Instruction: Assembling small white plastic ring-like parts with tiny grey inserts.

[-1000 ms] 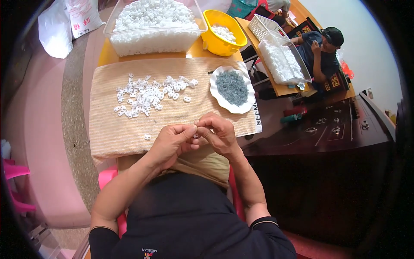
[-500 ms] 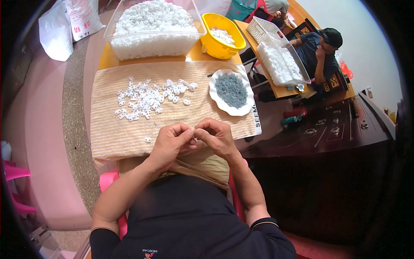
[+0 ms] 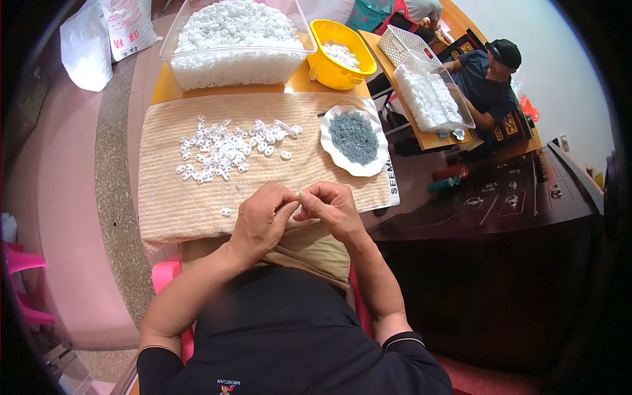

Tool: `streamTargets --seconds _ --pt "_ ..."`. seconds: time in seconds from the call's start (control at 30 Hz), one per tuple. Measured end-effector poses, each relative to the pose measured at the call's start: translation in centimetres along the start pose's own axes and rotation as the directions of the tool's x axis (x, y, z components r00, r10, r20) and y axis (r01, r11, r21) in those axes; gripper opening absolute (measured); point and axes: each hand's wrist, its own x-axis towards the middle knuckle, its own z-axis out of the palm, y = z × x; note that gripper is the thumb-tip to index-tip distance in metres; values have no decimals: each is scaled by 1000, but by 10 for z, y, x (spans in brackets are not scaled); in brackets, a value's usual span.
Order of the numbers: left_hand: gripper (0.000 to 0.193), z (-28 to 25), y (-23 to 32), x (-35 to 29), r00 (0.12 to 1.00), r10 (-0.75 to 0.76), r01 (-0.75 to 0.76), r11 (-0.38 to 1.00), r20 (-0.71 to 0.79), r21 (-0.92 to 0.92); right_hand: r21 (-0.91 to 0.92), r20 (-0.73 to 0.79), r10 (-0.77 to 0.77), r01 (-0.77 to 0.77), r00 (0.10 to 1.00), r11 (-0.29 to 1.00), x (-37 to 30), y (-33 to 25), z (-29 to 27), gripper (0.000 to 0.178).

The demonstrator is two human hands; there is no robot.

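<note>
At the near edge of the striped cloth [image 3: 178, 210], my left hand [image 3: 262, 216] and my right hand [image 3: 331, 209] meet with fingertips pinched together. Whatever they pinch is hidden by the fingers or too small to make out. Just left of my left hand lies a single white two-holed plastic piece [image 3: 226, 212]. Farther off on the cloth spreads a loose pile of similar white plastic pieces [image 3: 227, 148]. Beyond my right hand stands a white scalloped dish [image 3: 363, 170] filled with small grey-blue parts [image 3: 354, 137], too fine to tell their kind.
At the table's far side stand a clear plastic bin [image 3: 237, 64] heaped with white pieces and a yellow basin [image 3: 327, 78] with more inside. To the right, a person [image 3: 484, 79] sits by another table with a filled tray [image 3: 431, 99]. A dark tabletop [image 3: 500, 191] lies near my right.
My left hand has turned slightly, its back now facing up more, while the fingertips stay together. The person at the right has lowered a hand from the face.
</note>
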Motion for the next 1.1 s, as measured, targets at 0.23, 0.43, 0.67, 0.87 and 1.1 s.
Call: streamTargets --seconds 0.23,0.43,0.67,0.87,1.1 --pt "6 2 0 -1 998 55 -52 995 -30 82 77 -10 41 -40 999 996 -1 4 3 18" --pt "7 2 -3 0 995 89 -83 990 -46 118 87 14 8 -9 1000 996 1 10 3 17" --pt "6 1 -3 1 997 71 -67 993 -40 99 105 23 -18 15 1000 994 1 10 3 17" --pt "8 0 -5 0 997 74 -71 993 -28 99 138 29 -13 9 999 990 1 12 4 15" --pt "7 -2 1 1 998 -66 66 998 -15 -6 3 20 -167 167 986 986 2 22 6 14"
